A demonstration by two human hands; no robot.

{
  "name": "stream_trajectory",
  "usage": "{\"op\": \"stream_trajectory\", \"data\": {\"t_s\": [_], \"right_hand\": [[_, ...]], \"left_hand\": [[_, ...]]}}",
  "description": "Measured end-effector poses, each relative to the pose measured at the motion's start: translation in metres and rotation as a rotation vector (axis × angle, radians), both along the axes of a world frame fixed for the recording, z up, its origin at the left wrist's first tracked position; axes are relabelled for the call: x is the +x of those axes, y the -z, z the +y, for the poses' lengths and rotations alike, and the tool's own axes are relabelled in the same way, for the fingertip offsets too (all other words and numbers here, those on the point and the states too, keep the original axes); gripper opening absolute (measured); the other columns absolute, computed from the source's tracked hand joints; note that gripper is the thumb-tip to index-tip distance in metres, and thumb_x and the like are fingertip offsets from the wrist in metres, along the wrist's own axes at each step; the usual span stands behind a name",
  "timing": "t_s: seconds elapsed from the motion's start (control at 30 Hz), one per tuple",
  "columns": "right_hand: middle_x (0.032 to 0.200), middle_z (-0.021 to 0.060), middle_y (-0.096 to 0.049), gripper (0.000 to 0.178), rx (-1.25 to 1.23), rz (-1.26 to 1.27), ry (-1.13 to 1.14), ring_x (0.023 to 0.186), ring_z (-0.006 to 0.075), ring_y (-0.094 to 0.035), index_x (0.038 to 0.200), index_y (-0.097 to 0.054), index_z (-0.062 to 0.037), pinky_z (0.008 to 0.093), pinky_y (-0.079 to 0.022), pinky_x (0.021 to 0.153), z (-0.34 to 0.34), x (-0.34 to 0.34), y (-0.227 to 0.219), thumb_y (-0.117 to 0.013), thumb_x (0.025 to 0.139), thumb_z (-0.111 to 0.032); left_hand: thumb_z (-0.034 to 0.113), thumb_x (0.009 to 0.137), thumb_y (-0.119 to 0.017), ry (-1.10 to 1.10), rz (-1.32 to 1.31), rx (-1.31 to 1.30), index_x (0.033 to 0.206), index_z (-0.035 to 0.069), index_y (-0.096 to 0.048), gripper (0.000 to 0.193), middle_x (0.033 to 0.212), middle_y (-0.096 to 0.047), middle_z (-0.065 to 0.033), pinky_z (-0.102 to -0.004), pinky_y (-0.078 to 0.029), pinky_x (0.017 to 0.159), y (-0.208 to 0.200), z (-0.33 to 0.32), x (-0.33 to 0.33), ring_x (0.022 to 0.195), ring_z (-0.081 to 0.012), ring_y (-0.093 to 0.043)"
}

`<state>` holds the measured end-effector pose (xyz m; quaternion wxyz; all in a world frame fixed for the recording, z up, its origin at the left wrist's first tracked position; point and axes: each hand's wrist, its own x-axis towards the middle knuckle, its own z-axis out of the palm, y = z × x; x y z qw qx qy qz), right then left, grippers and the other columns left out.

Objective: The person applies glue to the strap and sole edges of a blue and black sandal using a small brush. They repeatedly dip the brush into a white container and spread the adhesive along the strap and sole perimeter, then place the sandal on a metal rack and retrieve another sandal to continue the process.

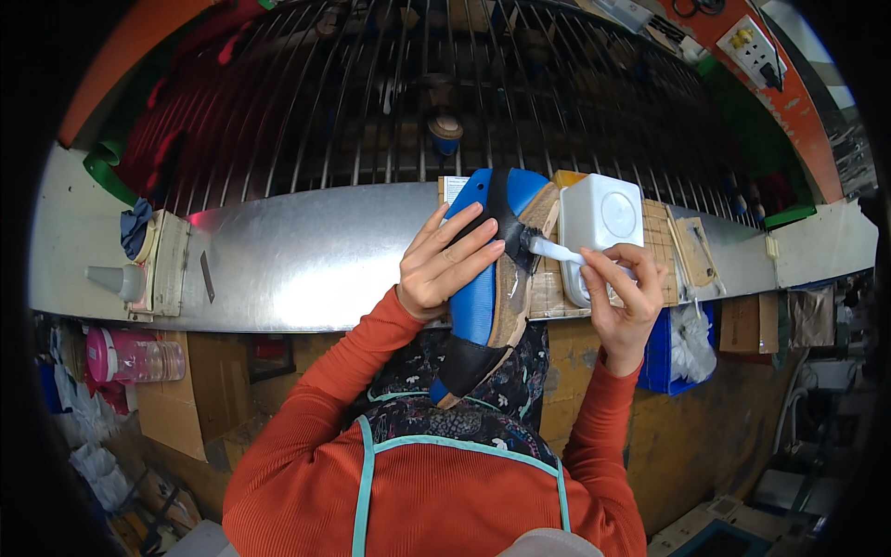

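Observation:
A blue and black shoe upper on its last (473, 299) lies tilted at the bench's front edge, its tan underside turned to the right. My left hand (444, 263) holds it, fingers stretched across the blue and black side; the thumb is mostly hidden. Between the thumb and fingers of my right hand (624, 295) is a brush with a white handle (555, 251). Its dark bristles touch the edge of the underside near the black band. Just behind the right hand stands a white plastic container (603, 218), partly covered by the fingers.
A metal rod rack (316, 111) spans the back, with another blue shoe (445, 135) below it. On the left of the metal bench (306, 251) are a grey cone (116, 278) and a flat blade (207, 277). A blue bin (661, 357) stands below right.

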<state>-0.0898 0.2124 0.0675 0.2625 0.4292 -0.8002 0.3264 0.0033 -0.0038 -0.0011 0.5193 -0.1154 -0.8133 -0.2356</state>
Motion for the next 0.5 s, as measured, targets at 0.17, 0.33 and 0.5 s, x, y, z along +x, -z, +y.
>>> {"op": "stream_trajectory", "data": {"t_s": [0.17, 0.33, 0.5], "right_hand": [[0.085, -0.0007, -0.063, 0.026, 0.033, 0.070, 0.000, 0.075, 0.0125, -0.052, 0.097, -0.076, -0.0181, 0.0315, -0.029, 0.073, 0.006, -0.001, -0.004, -0.079, 0.071, -0.012], [0.086, -0.0005, -0.063, 0.029, 0.064, 0.090, -0.034, 0.075, 0.0126, -0.053, 0.098, -0.076, -0.0188, 0.0315, -0.028, 0.072, 0.012, 0.001, -0.006, -0.080, 0.069, -0.012], [0.088, -0.0005, -0.063, 0.032, 0.034, 0.071, -0.085, 0.075, 0.0127, -0.054, 0.099, -0.076, -0.0196, 0.0313, -0.028, 0.071, 0.013, 0.002, -0.008, -0.080, 0.068, -0.012]], "left_hand": [[0.010, 0.077, -0.070, 0.021, 0.002, -0.012, 0.108, 0.011, -0.071, 0.031, 0.115, -0.069, -0.0105, -0.0501, -0.046, 0.099, -0.001, 0.001, -0.001, 0.113, -0.0337, -0.063], [0.010, 0.077, -0.071, 0.025, 0.006, -0.013, 0.109, 0.011, -0.071, 0.031, 0.115, -0.069, -0.0103, -0.0493, -0.046, 0.099, -0.002, 0.002, -0.001, 0.114, -0.0334, -0.063], [0.010, 0.077, -0.071, 0.027, 0.012, 0.012, 0.109, 0.011, -0.071, 0.031, 0.115, -0.069, -0.0104, -0.0495, -0.046, 0.099, -0.003, 0.004, -0.002, 0.114, -0.0335, -0.062]]}}
